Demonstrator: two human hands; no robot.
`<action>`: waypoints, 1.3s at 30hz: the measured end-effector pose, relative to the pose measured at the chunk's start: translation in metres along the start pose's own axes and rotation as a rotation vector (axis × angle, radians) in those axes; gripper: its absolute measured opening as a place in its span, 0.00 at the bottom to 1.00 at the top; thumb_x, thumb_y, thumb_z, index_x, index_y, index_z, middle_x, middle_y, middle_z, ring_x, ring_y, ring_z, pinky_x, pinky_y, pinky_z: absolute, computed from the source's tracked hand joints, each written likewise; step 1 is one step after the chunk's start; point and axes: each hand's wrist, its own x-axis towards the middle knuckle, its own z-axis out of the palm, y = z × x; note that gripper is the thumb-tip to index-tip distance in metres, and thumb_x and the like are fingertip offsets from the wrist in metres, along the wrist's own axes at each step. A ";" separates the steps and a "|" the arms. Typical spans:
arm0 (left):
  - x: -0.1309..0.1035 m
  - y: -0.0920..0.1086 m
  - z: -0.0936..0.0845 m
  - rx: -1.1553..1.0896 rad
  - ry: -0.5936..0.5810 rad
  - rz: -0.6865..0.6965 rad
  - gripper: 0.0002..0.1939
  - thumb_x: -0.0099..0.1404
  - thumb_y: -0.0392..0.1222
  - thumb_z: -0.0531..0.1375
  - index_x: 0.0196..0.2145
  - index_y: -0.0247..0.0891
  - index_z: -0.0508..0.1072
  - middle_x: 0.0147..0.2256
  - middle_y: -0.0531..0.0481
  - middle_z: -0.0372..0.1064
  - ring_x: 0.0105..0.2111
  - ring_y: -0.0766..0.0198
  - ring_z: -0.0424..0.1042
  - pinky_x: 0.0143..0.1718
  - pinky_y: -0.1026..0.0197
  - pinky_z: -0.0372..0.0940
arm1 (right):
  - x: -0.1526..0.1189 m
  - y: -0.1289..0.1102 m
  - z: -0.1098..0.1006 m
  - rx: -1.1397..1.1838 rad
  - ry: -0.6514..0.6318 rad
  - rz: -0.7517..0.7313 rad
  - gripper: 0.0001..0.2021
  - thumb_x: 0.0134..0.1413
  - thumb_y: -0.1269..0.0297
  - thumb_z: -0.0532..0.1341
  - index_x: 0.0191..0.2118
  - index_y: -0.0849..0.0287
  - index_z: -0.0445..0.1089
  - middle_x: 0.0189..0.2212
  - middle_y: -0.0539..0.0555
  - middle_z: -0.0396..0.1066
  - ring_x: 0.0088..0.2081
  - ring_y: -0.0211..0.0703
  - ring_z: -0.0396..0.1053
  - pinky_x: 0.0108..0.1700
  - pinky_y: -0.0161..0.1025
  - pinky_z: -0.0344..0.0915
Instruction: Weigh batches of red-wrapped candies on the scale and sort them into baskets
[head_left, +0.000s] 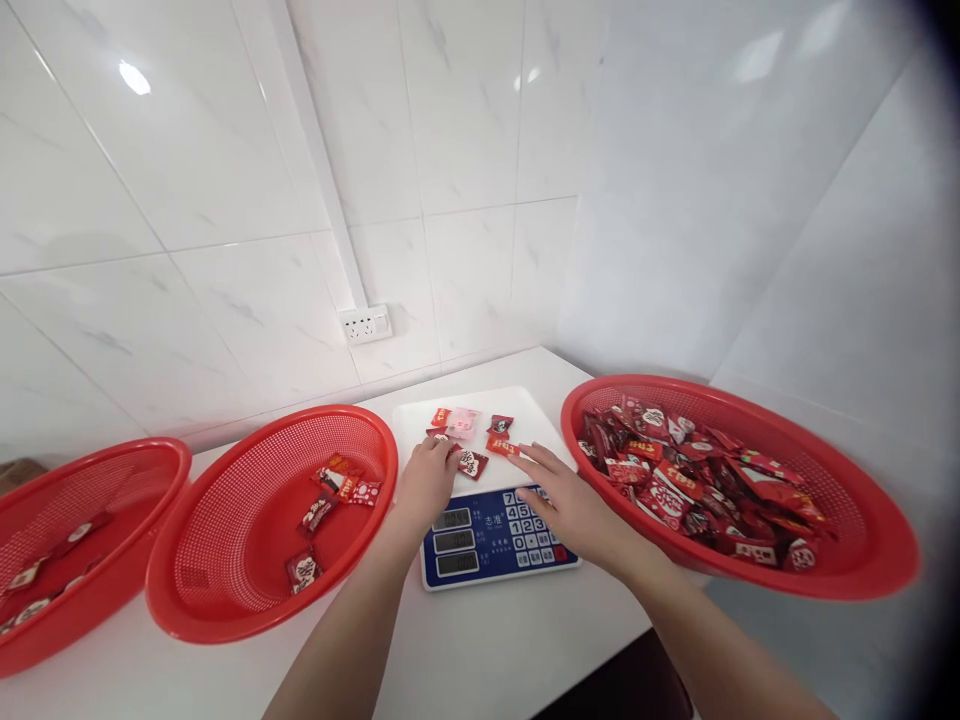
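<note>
Both hands work over a scale where a few small wrapped packets lie loose on the white platform.
The left hand has its fingertips down at the packets, though whether it grips one cannot be told; the right hand is spread and holds nothing, its fingers beside an orange-red packet. The packets probably lie flat and inward from the edges so that the platform bears them all. The right basket, heaped with packets, and the middle basket, with only a few, flank the scale, likely for easy reach; a left basket stands farther off. Their raised rims hem in sideways movement, and the right hand partly covers the keypad.
</note>
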 end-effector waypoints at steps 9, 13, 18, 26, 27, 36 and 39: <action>-0.051 0.013 -0.008 -0.087 -0.026 0.185 0.15 0.64 0.44 0.53 0.47 0.40 0.69 0.47 0.45 0.68 0.53 0.54 0.61 0.53 0.50 0.59 | -0.030 0.001 0.006 0.051 -0.068 0.035 0.22 0.58 0.54 0.51 0.56 0.54 0.61 0.60 0.56 0.55 0.62 0.50 0.48 0.60 0.53 0.50; -0.052 0.011 -0.002 -0.034 -0.040 0.176 0.21 0.65 0.47 0.52 0.54 0.42 0.63 0.58 0.43 0.58 0.60 0.49 0.49 0.56 0.42 0.52 | -0.010 0.008 0.016 -0.014 0.003 -0.001 0.21 0.57 0.57 0.52 0.55 0.56 0.63 0.59 0.57 0.57 0.61 0.52 0.49 0.59 0.54 0.52; -0.027 0.011 0.000 0.036 -0.167 0.099 0.30 0.65 0.54 0.47 0.61 0.39 0.51 0.63 0.43 0.45 0.63 0.49 0.39 0.59 0.44 0.46 | 0.019 0.008 0.021 -0.078 0.030 -0.053 0.23 0.57 0.59 0.52 0.58 0.52 0.58 0.59 0.54 0.57 0.61 0.52 0.50 0.59 0.55 0.52; -0.016 0.000 0.001 0.133 -0.194 -0.019 0.29 0.65 0.57 0.44 0.59 0.40 0.56 0.61 0.42 0.52 0.61 0.46 0.48 0.56 0.40 0.47 | 0.035 0.006 0.023 -0.160 -0.047 0.044 0.25 0.57 0.58 0.52 0.59 0.62 0.58 0.59 0.61 0.55 0.61 0.57 0.49 0.60 0.53 0.49; -0.017 -0.001 0.001 0.140 -0.194 -0.027 0.28 0.65 0.56 0.44 0.58 0.40 0.57 0.61 0.42 0.52 0.61 0.46 0.48 0.56 0.40 0.47 | 0.034 0.006 0.023 -0.162 -0.054 0.046 0.25 0.57 0.58 0.52 0.59 0.62 0.58 0.59 0.61 0.56 0.61 0.57 0.49 0.60 0.53 0.49; -0.022 0.002 0.001 0.154 -0.182 -0.045 0.29 0.65 0.55 0.46 0.59 0.37 0.56 0.61 0.38 0.50 0.61 0.46 0.48 0.56 0.42 0.49 | 0.026 0.008 0.026 -0.161 -0.042 0.027 0.25 0.58 0.57 0.51 0.59 0.60 0.57 0.59 0.58 0.56 0.60 0.56 0.50 0.59 0.53 0.51; -0.027 0.006 -0.002 0.136 -0.178 -0.027 0.30 0.65 0.55 0.46 0.60 0.36 0.55 0.61 0.38 0.49 0.61 0.47 0.46 0.57 0.42 0.48 | 0.024 0.007 0.024 -0.162 -0.028 0.019 0.25 0.58 0.56 0.51 0.59 0.58 0.57 0.60 0.58 0.55 0.60 0.56 0.51 0.59 0.54 0.51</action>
